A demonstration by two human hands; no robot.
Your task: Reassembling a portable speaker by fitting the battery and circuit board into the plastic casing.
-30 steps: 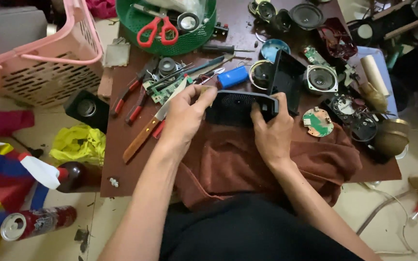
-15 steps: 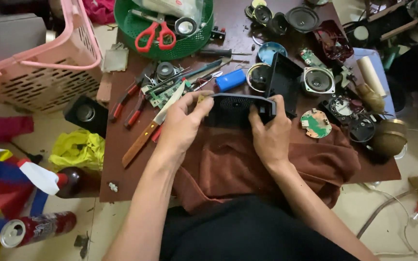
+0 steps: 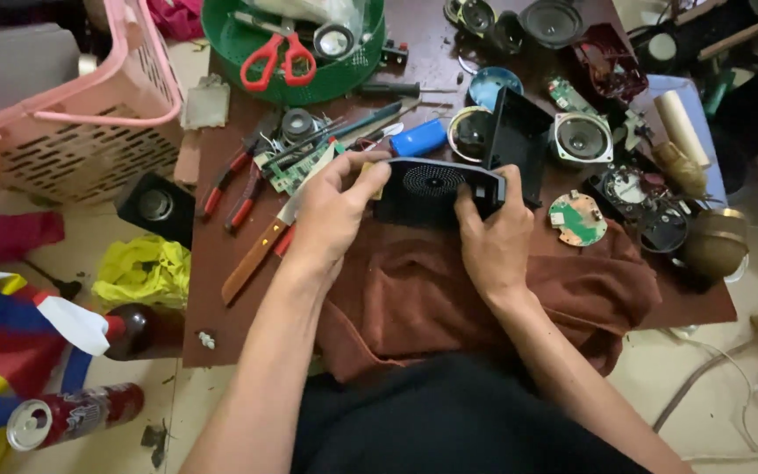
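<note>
Head cam, mid-frame: my left hand (image 3: pixel 331 211) and right hand (image 3: pixel 493 233) both grip the black speaker casing (image 3: pixel 436 189) over the brown cloth (image 3: pixel 414 290).

Black speaker housing (image 3: pixel 436 189), round grille up, above brown cloth.

Matt black plastic speaker housing (image 3: pixel 436 189), perforated grille; soft brown cloth (image 3: pixel 449 290)

I see the speaker housing (image 3: pixel 436 189) betw. both hands over the cloth (image 3: pixel 414 298), pliers (image 3: pixel 234 180) + circuit board (image 3: pixel 296 167) to its left, scissors (image 3: pixel 278 57) in the basket (image 3: pixel 239 44) behind.
</note>
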